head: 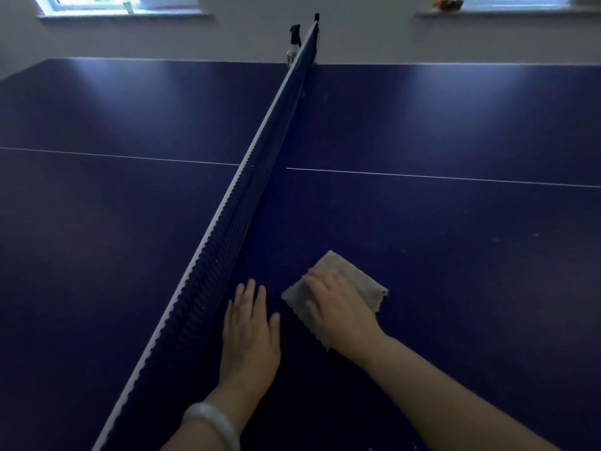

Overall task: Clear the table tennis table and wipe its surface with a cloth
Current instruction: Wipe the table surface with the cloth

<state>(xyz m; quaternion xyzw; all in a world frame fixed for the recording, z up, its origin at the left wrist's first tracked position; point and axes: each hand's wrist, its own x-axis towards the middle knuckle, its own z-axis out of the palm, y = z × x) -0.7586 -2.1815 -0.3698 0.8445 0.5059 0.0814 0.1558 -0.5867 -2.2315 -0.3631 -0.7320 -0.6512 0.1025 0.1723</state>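
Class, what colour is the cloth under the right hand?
Pale beige-grey cloth, seen in the head view.

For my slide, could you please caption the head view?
Right hand presses cloth on blue table; left hand flat beside net.

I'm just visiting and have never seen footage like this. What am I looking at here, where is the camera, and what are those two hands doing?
There is no machine here: these are a person's own two bare hands. The one picture comes from a wide-angle camera worn on the person's head, looking forward and down, which is why the arms enter from the bottom. The big dark blue surface is a table tennis table, and the net runs across it, away from the viewer. The right hand presses flat on a folded beige cloth, which lies on the table right of the net. The left hand, with a pale bracelet on its wrist, rests open on the table beside the net, holding nothing. Apart from the cloth, no loose objects show on the table.
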